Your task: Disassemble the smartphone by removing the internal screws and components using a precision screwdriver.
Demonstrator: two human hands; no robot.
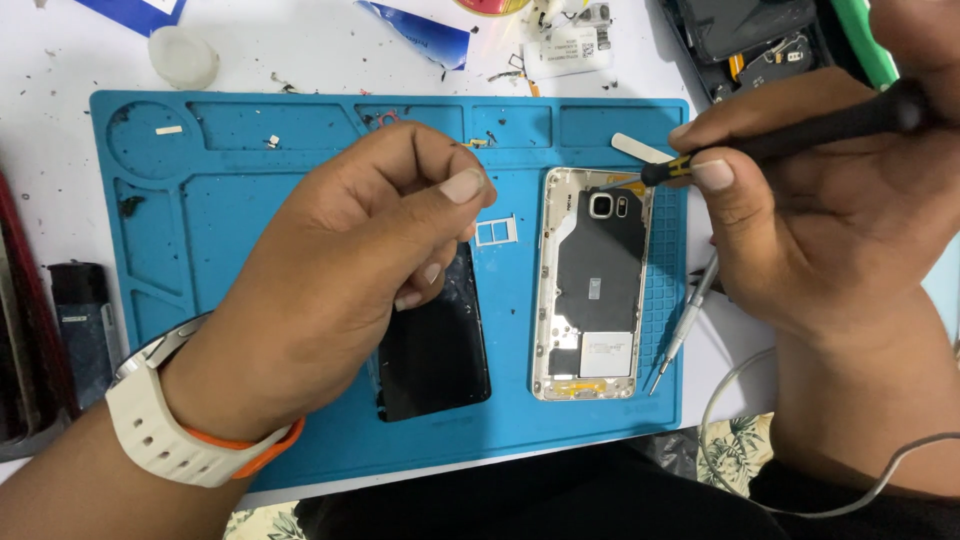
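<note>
Silver-framed opened phone (590,285), rectangular with dark inner plates, lies flat on the blue ribbed rubber mat (250,210), at 8 o'clock of the right hand (800,200), which pinches a black screwdriver (790,135) with its tip at the phone's top edge. Left hand (340,280), at 9 o'clock of the phone, hovers loosely curled with thumb to fingertips; whether it pinches anything I cannot tell. Under it lies a glossy black back panel (435,350), a small metal card tray (494,232) at 3 o'clock of its thumb.

Bright, even light; perhaps slight blur.
</note>
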